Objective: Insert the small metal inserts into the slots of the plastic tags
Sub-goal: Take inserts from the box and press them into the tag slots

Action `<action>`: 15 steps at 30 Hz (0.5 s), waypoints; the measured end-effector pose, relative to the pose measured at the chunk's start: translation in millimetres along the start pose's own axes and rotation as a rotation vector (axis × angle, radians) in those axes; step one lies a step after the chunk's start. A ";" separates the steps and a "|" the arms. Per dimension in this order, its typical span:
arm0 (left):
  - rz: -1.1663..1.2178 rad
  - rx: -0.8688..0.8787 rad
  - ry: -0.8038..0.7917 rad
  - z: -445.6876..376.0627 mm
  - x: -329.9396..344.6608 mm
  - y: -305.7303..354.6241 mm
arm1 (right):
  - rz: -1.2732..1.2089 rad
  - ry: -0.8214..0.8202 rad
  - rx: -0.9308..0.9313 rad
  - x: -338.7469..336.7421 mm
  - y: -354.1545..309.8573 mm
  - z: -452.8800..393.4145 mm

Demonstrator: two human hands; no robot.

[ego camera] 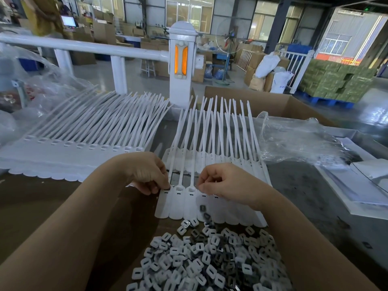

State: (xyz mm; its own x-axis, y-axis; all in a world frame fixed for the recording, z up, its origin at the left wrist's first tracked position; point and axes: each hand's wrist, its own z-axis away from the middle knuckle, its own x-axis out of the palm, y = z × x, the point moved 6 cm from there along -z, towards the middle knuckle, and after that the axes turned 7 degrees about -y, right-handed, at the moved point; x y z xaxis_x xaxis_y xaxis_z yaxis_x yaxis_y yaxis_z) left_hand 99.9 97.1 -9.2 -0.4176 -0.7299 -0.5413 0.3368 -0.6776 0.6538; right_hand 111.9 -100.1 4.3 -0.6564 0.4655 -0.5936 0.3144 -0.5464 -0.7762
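Our left hand (147, 175) pinches an insert (167, 188) at the tags' (189, 204) nine o'clock slot, right hand (222, 183) pinching another; we should seat each squarely.

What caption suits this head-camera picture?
Left hand and right hand work at a strip of white plastic tags above a pile of metal inserts.

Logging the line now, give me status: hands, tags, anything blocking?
Left hand pinching an insert at the tag strip. Right hand fingers curled at the next slots. Insert pile close by, nothing blocking.
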 end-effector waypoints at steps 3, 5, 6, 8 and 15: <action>-0.004 0.000 -0.002 -0.6 -0.6 0.0 | 0.035 -0.107 -0.082 6.9 -10.0 1.5; -0.002 0.003 -0.005 -0.1 -0.9 0.0 | 0.071 -0.194 -0.128 13.5 -17.4 2.2; -0.003 0.005 -0.004 0.0 -0.9 -0.2 | 0.085 -0.238 -0.144 17.2 -20.7 2.6; -0.009 0.008 -0.003 0.2 -0.6 0.0 | 0.133 -0.312 -0.162 24.1 -25.8 3.4; -0.043 0.016 0.005 1.1 -0.6 2.6 | 0.270 -0.335 -0.167 34.7 -29.0 0.8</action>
State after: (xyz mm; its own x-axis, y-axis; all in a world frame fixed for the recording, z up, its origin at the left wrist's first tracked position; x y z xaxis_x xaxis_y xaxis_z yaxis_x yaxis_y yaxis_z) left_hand 100.1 95.9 -6.6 -0.4274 -0.7005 -0.5715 0.3048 -0.7068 0.6384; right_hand 79.5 -68.7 6.4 -0.7123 0.0563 -0.6996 0.5931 -0.4846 -0.6429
